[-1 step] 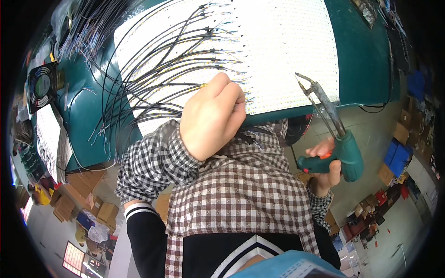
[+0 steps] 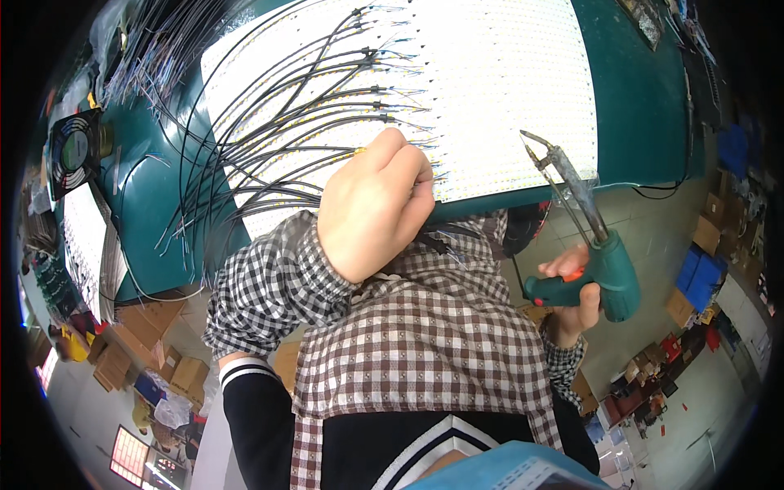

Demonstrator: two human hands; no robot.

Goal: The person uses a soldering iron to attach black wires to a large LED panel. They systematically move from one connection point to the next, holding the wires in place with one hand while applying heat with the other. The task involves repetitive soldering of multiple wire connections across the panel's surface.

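Note:
My left hand (image 2: 371,204) is closed in a pinch at the near edge of a white board (image 2: 506,90) dotted with small yellow parts. Its fingertips meet by thin wire ends, and what lies between them is hidden. Several black cables (image 2: 286,131) fan over the board's left half, their stripped coloured wires (image 2: 400,90) lying along a line of pads. Off to the right, my right hand (image 2: 567,294) grips the handle of a green soldering gun (image 2: 614,273). The gun's metal tip (image 2: 535,147) points up over the board's right part, apart from the wires.
Beneath the board spreads a green table (image 2: 645,98). A small fan (image 2: 75,153) stands at its left side, near a stack of white boards (image 2: 86,245). More loose cables (image 2: 159,57) lie at the back left. Cardboard boxes (image 2: 192,377) sit on the floor.

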